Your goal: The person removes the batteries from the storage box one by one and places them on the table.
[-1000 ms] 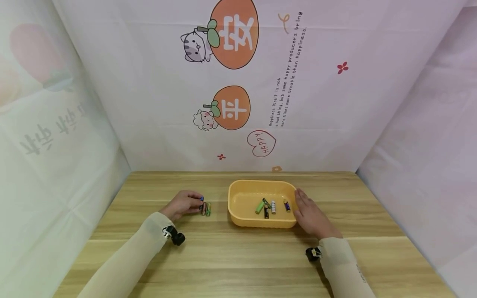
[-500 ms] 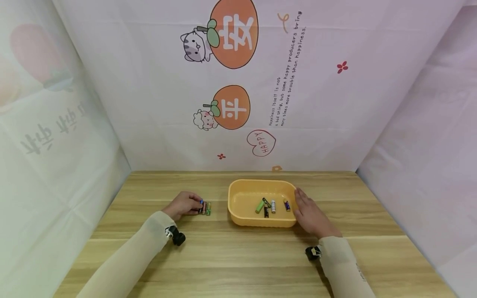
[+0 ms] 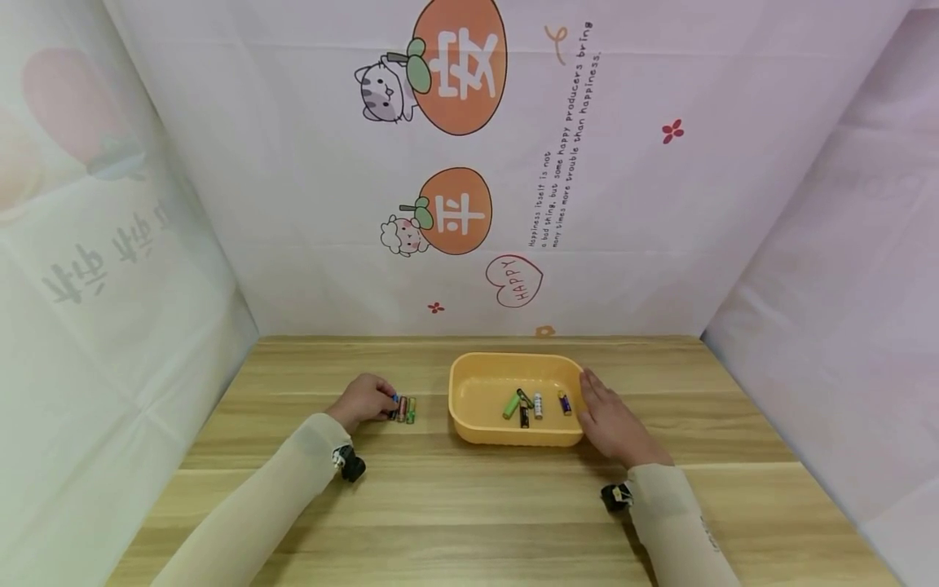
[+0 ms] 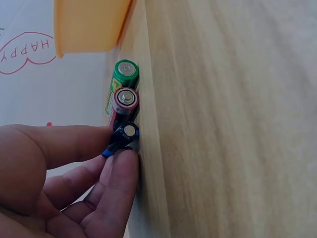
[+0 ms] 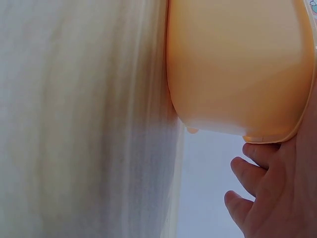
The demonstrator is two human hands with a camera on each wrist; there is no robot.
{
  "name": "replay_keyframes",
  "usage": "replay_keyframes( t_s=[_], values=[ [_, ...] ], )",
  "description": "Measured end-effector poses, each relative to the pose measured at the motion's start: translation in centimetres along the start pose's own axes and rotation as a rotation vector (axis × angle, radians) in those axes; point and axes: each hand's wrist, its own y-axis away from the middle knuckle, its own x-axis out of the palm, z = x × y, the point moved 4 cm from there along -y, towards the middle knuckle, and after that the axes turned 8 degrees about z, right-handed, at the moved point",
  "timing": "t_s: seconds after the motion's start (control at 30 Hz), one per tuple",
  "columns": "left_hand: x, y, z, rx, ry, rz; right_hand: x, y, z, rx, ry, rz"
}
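My left hand [image 3: 362, 401] pinches a dark battery with a blue end [image 4: 128, 133] between thumb and fingers, low over the wooden table. Beside it lie a red-rimmed battery [image 4: 125, 101] and a green battery [image 4: 124, 74], forming a short row to the left of the yellow bin [image 3: 517, 439]. At the bin's right end, my right hand [image 3: 614, 420] rests with fingers extended along the outer wall. Inside the bin are a bright green battery [image 3: 511, 406], a white one [image 3: 538, 407], a black one [image 3: 524, 417], a purple one [image 3: 565, 404] and a dark green one [image 3: 525, 398].
The wooden table [image 3: 469, 505] ends at a printed white cloth wall [image 3: 330, 269] at the back. Similar cloth walls stand at left and right. A gap of bare wood separates the battery row from the bin.
My left hand shifts very slightly while keeping its fingers on the blue-ended battery, which now sits close against the red-rimmed one. The right hand and the bin stay put.
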Motion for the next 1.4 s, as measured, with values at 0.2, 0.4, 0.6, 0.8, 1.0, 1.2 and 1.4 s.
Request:
replay_keyframes(
  t_s=[0.2,0.4,0.6,0.8,1.0,1.2,1.4],
  values=[
    [0.1,-0.1,0.0,-0.008,-0.045,-0.004,0.2,-0.1,-0.1,0.01,-0.007,0.017],
    [0.0,-0.3,0.1,0.005,-0.058,-0.007,0.2,-0.2,-0.1,0.013,-0.006,0.024],
    [-0.1,-0.2,-0.1,0.013,-0.045,-0.002,0.1,-0.1,-0.1,0.004,-0.007,0.013],
    [-0.3,-0.4,-0.4,-0.004,-0.034,0.01,0.2,-0.2,-0.1,0.023,-0.005,0.027],
    [-0.7,-0.5,-1.4,0.0,-0.031,0.019,0.2,-0.3,-0.1,0.025,-0.009,0.037],
    [-0.7,-0.7,-2.3,0.045,-0.034,0.047,0.3,-0.4,-0.3,0.024,-0.02,0.048],
    [-0.5,-1.0,-3.5,0.055,0.022,0.086,0.2,-0.4,-0.4,0.03,-0.028,0.055]
  ],
)
